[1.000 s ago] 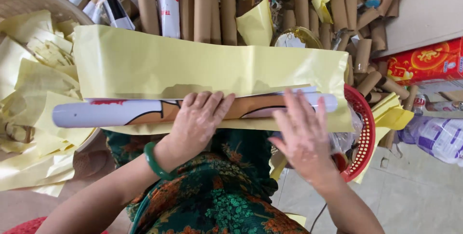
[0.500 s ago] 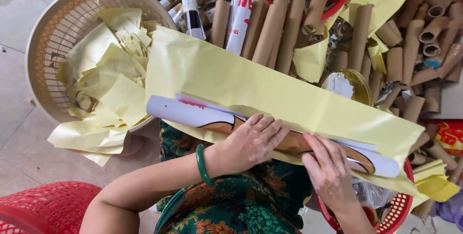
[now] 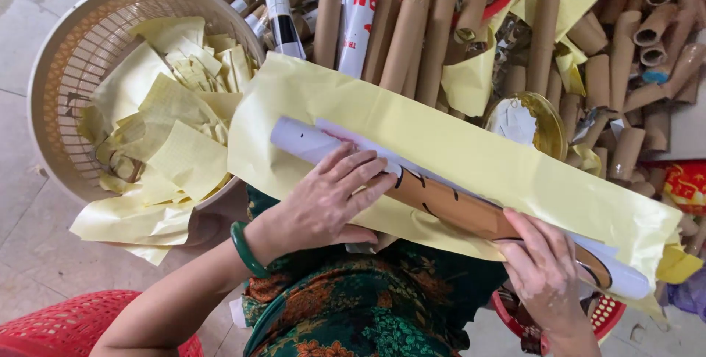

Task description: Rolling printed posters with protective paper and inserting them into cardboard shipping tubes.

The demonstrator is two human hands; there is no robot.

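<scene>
A long roll (image 3: pixel 448 206) with white and brown printed wrap lies across a yellow paper sheet (image 3: pixel 456 144) over my lap. My left hand (image 3: pixel 323 199), with a green bangle on the wrist, rests flat on the roll near its left end, fingers spread. My right hand (image 3: pixel 548 272) presses flat on the roll near its right end. Neither hand closes around it; both palms lie on top.
A beige plastic basket (image 3: pixel 70 55) at the left holds several loose yellow sheets. Many brown cardboard tubes (image 3: pixel 430 30) lie piled beyond the sheet. A red basket (image 3: pixel 603 313) sits under the right end, a red plastic stool (image 3: pixel 51 327) at bottom left.
The view has swung left and tilted, so the basket is now in full view and the roll runs diagonally. Both hands stay flat on the roll.
</scene>
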